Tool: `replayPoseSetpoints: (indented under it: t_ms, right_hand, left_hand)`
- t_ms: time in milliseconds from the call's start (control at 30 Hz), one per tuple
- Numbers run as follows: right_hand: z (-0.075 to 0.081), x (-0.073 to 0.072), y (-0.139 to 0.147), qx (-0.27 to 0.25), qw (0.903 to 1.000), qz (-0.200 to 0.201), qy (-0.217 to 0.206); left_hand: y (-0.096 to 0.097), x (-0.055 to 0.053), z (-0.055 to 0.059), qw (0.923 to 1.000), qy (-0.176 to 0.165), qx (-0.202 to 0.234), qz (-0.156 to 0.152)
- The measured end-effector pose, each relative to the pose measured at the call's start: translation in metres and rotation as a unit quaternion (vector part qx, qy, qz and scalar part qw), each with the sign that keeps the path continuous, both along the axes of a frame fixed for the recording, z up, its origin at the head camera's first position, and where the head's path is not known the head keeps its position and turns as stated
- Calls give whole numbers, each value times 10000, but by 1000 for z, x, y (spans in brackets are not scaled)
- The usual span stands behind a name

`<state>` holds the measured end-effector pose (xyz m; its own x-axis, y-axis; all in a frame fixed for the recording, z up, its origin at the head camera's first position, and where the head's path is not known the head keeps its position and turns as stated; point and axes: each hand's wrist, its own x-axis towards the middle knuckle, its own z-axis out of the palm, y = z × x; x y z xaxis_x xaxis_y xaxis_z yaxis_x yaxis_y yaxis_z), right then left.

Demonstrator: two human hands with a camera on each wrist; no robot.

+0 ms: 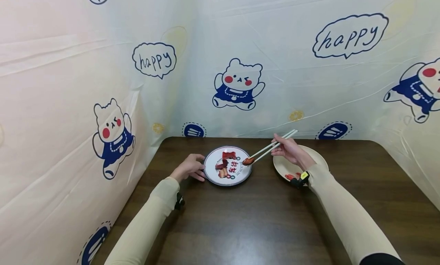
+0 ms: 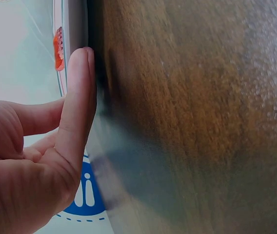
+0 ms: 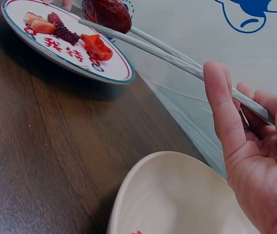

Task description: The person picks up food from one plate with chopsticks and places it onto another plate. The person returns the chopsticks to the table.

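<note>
My left hand (image 1: 190, 167) touches the left edge of a round white plate (image 1: 214, 154) with printed red characters, its fingers mostly straight along the side. On that plate lie a red piece (image 3: 97, 47), a dark purple-red knobbly piece (image 3: 63, 30) and a pale orange piece (image 3: 42, 26). My right hand (image 1: 291, 150) holds a pair of pale chopsticks (image 3: 165, 56). Between their tips is a glossy dark red-brown piece of food (image 1: 248, 161), held above the plate's right rim. Below the right hand stands a beige dish (image 1: 317, 154), partly hidden by the hand and wrist.
Small red pieces (image 1: 291, 176) lie in the beige dish near its front rim. Both dishes stand toward the far edge of the dark wooden table (image 1: 240, 227). A printed cloth (image 1: 285, 85) with bear drawings hangs behind and to both sides.
</note>
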<state>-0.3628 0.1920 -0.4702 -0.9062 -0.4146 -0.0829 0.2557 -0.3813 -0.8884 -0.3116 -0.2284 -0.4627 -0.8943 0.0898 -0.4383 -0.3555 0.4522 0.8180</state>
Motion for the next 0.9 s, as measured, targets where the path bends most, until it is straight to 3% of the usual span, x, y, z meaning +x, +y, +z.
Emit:
replayPoseSetpoints:
  t_ms: [900]
  right_hand:
    - [-12, -6, -34, 609, 9974, -381, 50]
  left_hand:
    - [0, 1, 1, 10000, 18, 72, -48]
